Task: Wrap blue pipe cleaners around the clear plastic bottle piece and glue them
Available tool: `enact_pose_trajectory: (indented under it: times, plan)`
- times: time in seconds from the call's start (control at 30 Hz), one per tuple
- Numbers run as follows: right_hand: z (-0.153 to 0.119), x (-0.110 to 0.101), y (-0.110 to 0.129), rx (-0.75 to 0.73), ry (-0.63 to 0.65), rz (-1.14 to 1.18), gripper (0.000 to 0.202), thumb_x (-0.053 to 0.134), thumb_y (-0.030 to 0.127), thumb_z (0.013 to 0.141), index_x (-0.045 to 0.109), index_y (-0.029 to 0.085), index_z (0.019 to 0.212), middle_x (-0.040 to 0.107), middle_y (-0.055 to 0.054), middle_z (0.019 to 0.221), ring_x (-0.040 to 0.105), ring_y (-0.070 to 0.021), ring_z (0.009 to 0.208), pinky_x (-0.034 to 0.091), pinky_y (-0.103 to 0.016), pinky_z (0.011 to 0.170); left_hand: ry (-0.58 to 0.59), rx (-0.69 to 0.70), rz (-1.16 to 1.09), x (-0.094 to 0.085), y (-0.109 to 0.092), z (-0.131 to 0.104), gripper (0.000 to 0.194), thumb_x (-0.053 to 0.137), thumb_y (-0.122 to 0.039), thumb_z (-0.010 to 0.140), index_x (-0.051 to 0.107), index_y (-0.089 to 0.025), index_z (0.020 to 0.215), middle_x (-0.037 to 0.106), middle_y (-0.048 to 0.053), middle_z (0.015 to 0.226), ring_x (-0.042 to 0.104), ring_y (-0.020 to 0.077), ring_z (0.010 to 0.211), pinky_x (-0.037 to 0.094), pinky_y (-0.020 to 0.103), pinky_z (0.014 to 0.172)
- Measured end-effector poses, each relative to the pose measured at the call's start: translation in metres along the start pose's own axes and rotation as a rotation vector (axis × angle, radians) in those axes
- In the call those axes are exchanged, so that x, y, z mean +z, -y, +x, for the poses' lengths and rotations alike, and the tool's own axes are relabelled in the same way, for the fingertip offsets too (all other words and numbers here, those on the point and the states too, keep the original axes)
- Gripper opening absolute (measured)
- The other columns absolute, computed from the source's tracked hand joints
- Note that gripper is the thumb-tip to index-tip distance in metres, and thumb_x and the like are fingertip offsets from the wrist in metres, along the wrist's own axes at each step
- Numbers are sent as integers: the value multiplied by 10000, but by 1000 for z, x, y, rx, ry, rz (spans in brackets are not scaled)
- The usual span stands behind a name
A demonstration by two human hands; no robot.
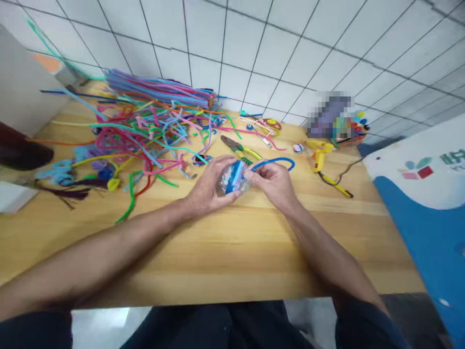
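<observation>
My left hand [210, 186] is wrapped round a small clear, rounded object [232, 178] with blue and pale strips across it; its exact kind is unclear. From the right, my right hand [271, 182] pinches a blue pipe cleaner [281, 159], which loops up and over the fingers. The pinching fingertips meet the right side of the clear object, and where the pipe cleaner's near end goes is hidden by them. Just behind both hands lies a pair of pliers [242, 149] with yellow-green handles.
Tangled pipe cleaners [156, 131] spread over the left of the wooden table [225, 252], with a bundle [160, 89] against the tiled wall. A yellow glue gun [319, 154] and a yellow cutter [339, 188] lie at right. A dark cylinder [22, 152] stands far left.
</observation>
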State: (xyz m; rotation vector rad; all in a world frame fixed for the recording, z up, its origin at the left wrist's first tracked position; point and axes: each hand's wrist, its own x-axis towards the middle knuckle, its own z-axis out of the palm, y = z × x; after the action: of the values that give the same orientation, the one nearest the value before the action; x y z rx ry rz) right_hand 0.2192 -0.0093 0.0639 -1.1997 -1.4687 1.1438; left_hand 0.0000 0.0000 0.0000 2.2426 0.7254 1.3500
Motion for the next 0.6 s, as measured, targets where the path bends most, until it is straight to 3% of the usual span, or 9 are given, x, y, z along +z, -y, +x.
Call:
enact_pose_trajectory:
  times: [0.17,0.6]
  plan:
    - [-1,4,-5,-10,-34,11,516,956,667,687,706,217,713,694,15,679,602,-133,633,506,-272,590,-9,2,-4,1,-1,0,766,797,-387,940,456,-263,1615,577,186,1556,561,372,1482,489,589,1245]
    - [-2,6,-5,-10,-56,-7,458,947,624,732,745,214,757,729,3,706,607,-140,649,508,-282,606,6,0,23,-1,-2,0,767,793,-403,945,438,-253,1608,567,196,1558,569,370,1473,507,592,1226]
